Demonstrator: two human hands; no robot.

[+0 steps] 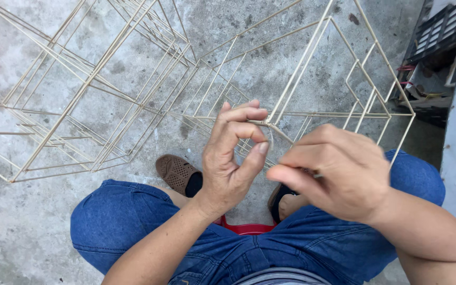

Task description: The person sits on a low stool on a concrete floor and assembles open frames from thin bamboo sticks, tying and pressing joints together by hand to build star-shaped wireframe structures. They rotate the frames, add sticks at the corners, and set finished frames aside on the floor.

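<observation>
Grey concrete floor point(22, 232) carries finished bamboo stick frames point(80, 100) at upper left. At centre we pinch a joint of the current frame point(344, 100) with our left hand point(233, 153); our right hand point(333, 171), fingers curled, grips something unclear, so this joint seems unfinished.

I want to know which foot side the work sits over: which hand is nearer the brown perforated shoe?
Left. The left hand is just right of the brown shoe, nearly over it; the right hand lies farther right, past the left hand.

Soft, even daylight, faint shadows on the concrete floor point(22, 232); sharp centre; perhaps slight wide-angle bending at edges
</observation>
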